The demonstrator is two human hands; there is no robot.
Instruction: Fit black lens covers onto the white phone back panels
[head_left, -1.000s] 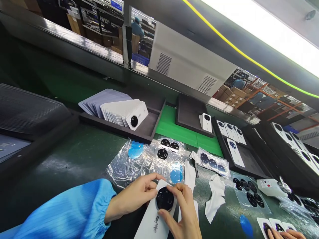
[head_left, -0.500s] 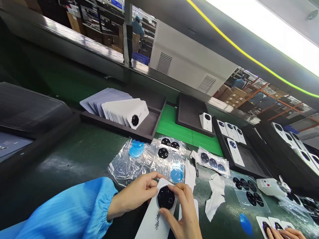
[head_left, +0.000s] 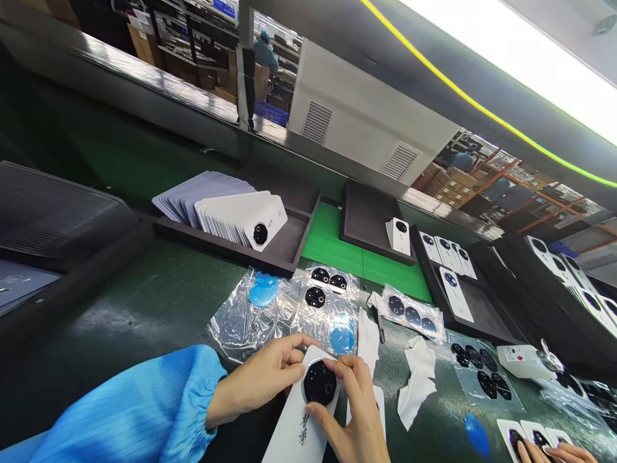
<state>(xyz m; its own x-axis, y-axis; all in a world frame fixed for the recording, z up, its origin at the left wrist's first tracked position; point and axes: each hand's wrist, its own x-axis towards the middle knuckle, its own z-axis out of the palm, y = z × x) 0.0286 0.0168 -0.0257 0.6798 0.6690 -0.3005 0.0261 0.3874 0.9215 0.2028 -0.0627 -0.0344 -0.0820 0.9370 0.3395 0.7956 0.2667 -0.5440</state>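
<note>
Two hands work at a white phone back (head_left: pixel 299 427) carrying a black camera cover (head_left: pixel 319 382). The left hand (head_left: pixel 258 382) curls around the back's edge, while the right hand's (head_left: pixel 359 411) fingers (head_left: pixel 344 368) pinch closed on the cover. Beyond the phone back, on the tabletop (head_left: pixel 159 302), lies a clear plastic bag (head_left: pixel 231 328) holding black covers (head_left: pixel 315 297) and a blue disc (head_left: pixel 263 289); a white cloth (head_left: pixel 417 382) sits to its right.
</note>
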